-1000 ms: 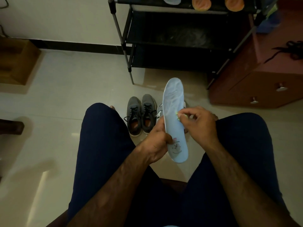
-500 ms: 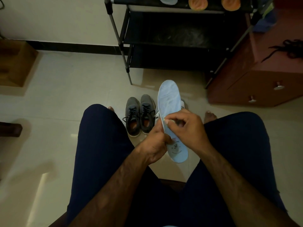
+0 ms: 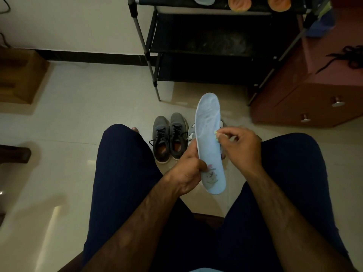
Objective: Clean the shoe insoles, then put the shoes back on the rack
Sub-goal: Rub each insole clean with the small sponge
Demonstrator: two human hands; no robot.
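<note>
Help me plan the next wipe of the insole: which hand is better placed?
Right. The right hand pinches a small greenish item at the edge of the insole; the left hand grips its near end, steadying it.

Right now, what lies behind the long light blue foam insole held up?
Only slivers of a white shoe show on the tiled floor past each edge of the light blue insole. The insole covers the rest, so one shoe or a pair cannot be told.

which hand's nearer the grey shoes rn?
Left. The left hand grips the insole just right of the grey shoes; the right hand is across the insole, pinching a green item at its right edge.
</note>
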